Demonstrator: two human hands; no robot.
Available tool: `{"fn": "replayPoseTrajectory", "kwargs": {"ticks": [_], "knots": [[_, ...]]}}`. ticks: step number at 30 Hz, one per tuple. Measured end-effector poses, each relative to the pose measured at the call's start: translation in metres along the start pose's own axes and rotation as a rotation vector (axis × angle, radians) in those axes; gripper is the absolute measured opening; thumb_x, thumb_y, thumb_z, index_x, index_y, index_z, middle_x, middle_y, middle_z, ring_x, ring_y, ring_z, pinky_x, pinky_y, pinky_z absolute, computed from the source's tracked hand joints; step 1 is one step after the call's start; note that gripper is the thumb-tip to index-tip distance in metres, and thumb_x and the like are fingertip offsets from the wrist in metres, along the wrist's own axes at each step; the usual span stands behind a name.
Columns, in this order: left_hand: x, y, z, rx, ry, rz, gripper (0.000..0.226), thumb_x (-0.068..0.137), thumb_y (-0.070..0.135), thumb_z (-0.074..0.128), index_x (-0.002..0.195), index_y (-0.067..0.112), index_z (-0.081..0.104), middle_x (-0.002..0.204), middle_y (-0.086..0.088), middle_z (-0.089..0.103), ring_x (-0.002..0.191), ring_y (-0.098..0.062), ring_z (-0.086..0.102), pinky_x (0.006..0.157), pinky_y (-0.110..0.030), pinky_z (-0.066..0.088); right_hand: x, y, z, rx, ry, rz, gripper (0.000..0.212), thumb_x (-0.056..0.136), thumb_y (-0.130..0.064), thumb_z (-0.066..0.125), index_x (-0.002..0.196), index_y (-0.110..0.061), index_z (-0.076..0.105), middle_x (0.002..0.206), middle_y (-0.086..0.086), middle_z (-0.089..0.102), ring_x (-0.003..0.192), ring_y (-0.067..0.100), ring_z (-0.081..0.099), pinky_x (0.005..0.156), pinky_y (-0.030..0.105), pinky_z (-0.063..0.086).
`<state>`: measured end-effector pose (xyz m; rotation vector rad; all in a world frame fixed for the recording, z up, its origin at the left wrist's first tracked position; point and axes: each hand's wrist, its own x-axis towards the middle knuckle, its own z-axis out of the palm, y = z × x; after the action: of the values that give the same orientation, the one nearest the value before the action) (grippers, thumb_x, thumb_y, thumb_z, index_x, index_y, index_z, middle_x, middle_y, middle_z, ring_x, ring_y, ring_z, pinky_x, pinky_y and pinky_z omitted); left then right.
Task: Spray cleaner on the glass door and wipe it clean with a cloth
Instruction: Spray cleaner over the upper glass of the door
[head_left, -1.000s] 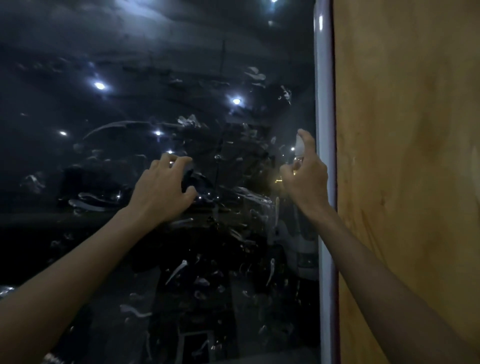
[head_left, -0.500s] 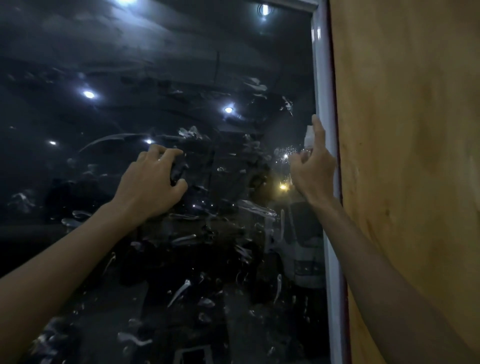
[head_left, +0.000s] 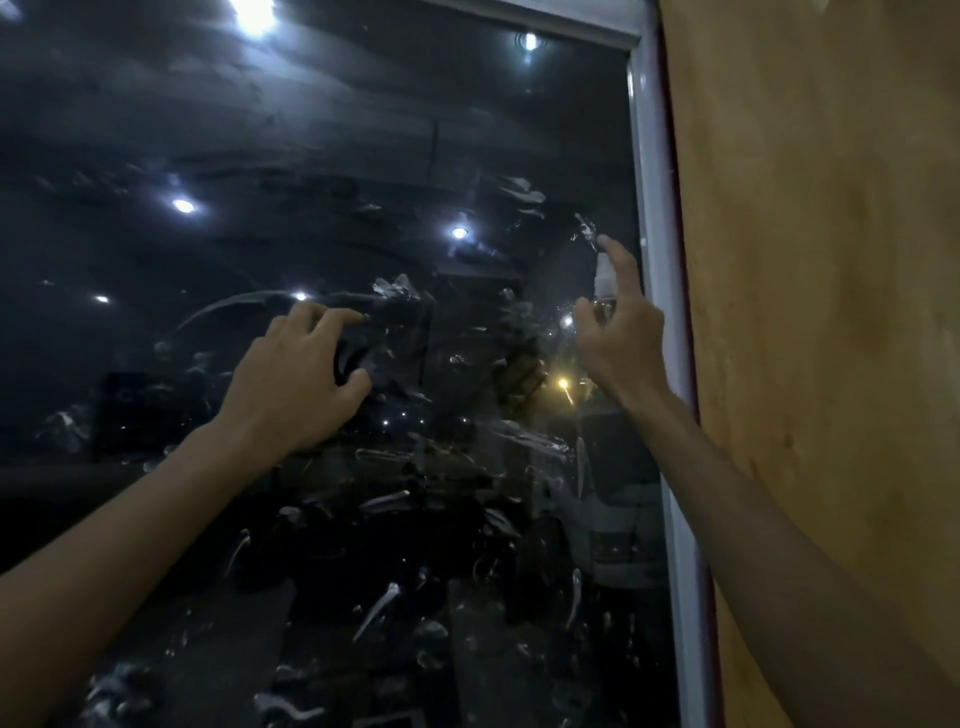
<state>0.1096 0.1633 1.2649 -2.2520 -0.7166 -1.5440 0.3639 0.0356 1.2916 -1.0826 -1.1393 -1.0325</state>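
Note:
The dark glass door (head_left: 322, 156) fills the left and middle of the head view, covered with white smears and droplets. My left hand (head_left: 296, 379) is pressed to the glass at mid-height, its fingers clenched on a dark cloth (head_left: 353, 358) that barely shows against the pane. My right hand (head_left: 621, 332) is raised near the glass's right edge, gripping a small clear spray bottle (head_left: 604, 283) with a white nozzle. The index finger rests on top of the nozzle, which points at the glass.
A white door frame (head_left: 654, 208) runs down the right edge of the glass and across its top. Right of it stands a yellowish wooden wall (head_left: 831, 312). Ceiling lights reflect in the glass, and a parked white vehicle (head_left: 613, 519) shows through it.
My right hand has risen with the spray bottle along the right edge of the glass. My view has tilted upward, bringing the top of the frame into sight. My left hand stays on the cloth.

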Motion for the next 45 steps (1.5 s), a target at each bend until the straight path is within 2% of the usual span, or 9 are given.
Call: {"fn": "replayPoseTrajectory", "kwargs": {"ticks": [4,8,12,19,24,30,33,37,45], "knots": [[-0.002,-0.008,-0.004,0.004,0.004,-0.010,0.057,0.085,0.029,0.061,0.137,0.014,0.045,0.134,-0.015,0.045,0.119,-0.034,0.046,0.094,-0.046,0.041,-0.002,-0.010,0.015,0.053,-0.015,-0.046,0.032,0.095,-0.006,0.050,0.126,-0.010,0.047,0.061,-0.004,0.045,0.044,0.005,0.044,0.041,0.013,0.035],[-0.005,-0.022,-0.010,0.018,0.003,-0.016,0.057,0.083,0.027,0.063,0.136,0.014,0.046,0.134,-0.015,0.045,0.120,-0.034,0.045,0.094,-0.046,0.041,-0.004,-0.024,0.024,0.092,0.006,-0.025,0.033,0.094,-0.007,0.049,0.126,-0.014,0.047,0.059,-0.002,0.046,0.044,0.007,0.041,0.041,0.027,0.039],[-0.007,-0.036,-0.015,0.023,0.005,-0.026,0.056,0.083,0.027,0.063,0.135,0.014,0.046,0.136,-0.015,0.045,0.122,-0.034,0.044,0.094,-0.047,0.041,-0.001,-0.043,0.038,0.084,-0.062,-0.076,0.045,0.096,-0.011,0.050,0.139,-0.021,0.040,0.063,0.002,0.052,0.047,0.010,0.046,0.042,0.020,0.039],[-0.011,-0.062,-0.022,0.036,0.025,-0.040,0.054,0.083,0.028,0.064,0.133,0.014,0.049,0.132,-0.014,0.047,0.117,-0.035,0.047,0.089,-0.046,0.043,-0.006,-0.069,0.075,0.097,-0.060,-0.100,0.031,0.094,-0.008,0.050,0.124,-0.013,0.051,0.053,-0.007,0.045,0.045,0.005,0.047,0.042,0.011,0.030],[-0.016,-0.086,-0.030,0.054,0.022,-0.052,0.055,0.083,0.028,0.063,0.134,0.015,0.048,0.132,-0.014,0.047,0.116,-0.032,0.048,0.091,-0.043,0.043,-0.010,-0.089,0.101,0.076,-0.175,-0.112,0.047,0.096,-0.010,0.047,0.141,-0.021,0.040,0.053,-0.005,0.045,0.041,0.005,0.039,0.042,0.014,0.036],[-0.022,-0.110,-0.038,0.071,0.014,-0.066,0.055,0.085,0.029,0.062,0.136,0.016,0.045,0.133,-0.012,0.046,0.117,-0.028,0.047,0.091,-0.039,0.041,-0.019,-0.112,0.128,0.141,-0.167,-0.123,0.031,0.095,-0.007,0.048,0.125,-0.014,0.051,0.052,-0.003,0.045,0.044,0.006,0.047,0.041,0.011,0.031],[-0.025,-0.123,-0.043,0.084,0.027,-0.074,0.055,0.083,0.028,0.063,0.135,0.016,0.047,0.132,-0.013,0.047,0.116,-0.030,0.048,0.090,-0.042,0.042,-0.026,-0.125,0.142,0.174,-0.161,-0.128,0.032,0.095,-0.006,0.050,0.126,-0.013,0.052,0.055,-0.002,0.047,0.047,0.001,0.049,0.042,0.008,0.032],[-0.026,-0.137,-0.051,0.095,0.043,-0.074,0.054,0.083,0.028,0.063,0.134,0.016,0.048,0.132,-0.013,0.047,0.118,-0.031,0.047,0.092,-0.043,0.041,-0.033,-0.142,0.162,0.150,-0.217,-0.162,0.044,0.095,-0.012,0.050,0.137,-0.021,0.045,0.055,-0.008,0.046,0.046,0.005,0.045,0.049,0.012,0.034],[-0.029,-0.162,-0.062,0.122,0.051,-0.083,0.056,0.083,0.028,0.063,0.135,0.015,0.047,0.133,-0.015,0.046,0.119,-0.033,0.046,0.095,-0.045,0.041,-0.055,-0.170,0.192,0.196,-0.357,-0.214,0.035,0.093,-0.011,0.049,0.127,-0.020,0.048,0.060,0.006,0.053,0.051,0.018,0.048,0.052,0.029,0.039]]}}
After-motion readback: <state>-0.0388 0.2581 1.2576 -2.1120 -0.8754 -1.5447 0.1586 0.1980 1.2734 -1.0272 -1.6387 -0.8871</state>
